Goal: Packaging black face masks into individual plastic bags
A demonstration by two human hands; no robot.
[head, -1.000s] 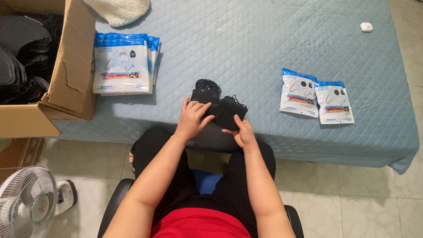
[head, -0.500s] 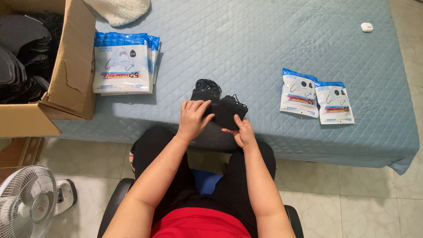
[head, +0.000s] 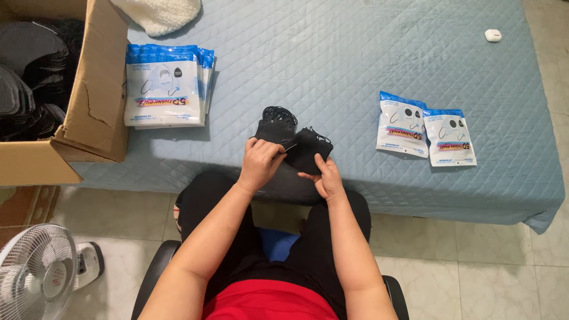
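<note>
A small pile of black face masks [head: 290, 139] with ear loops lies at the near edge of the blue quilted bed [head: 355, 59]. My left hand [head: 259, 163] grips the masks from the left, fingers curled over them. From the right, my right hand [head: 323, 175] pinches the lower edge of the same pile. A stack of empty white and blue mask pouches [head: 165, 86] rests to the left, and two filled pouches [head: 424, 129] lie side by side to the right.
An open cardboard box [head: 89, 101] with more black masks stands at the left. A white fluffy cloth [head: 160, 15] lies at the top, a small white case [head: 492, 35] at the far right. A white fan [head: 38, 275] stands on the tiled floor.
My hands have shifted slightly on the pile of masks; the pile stays in the same spot.
</note>
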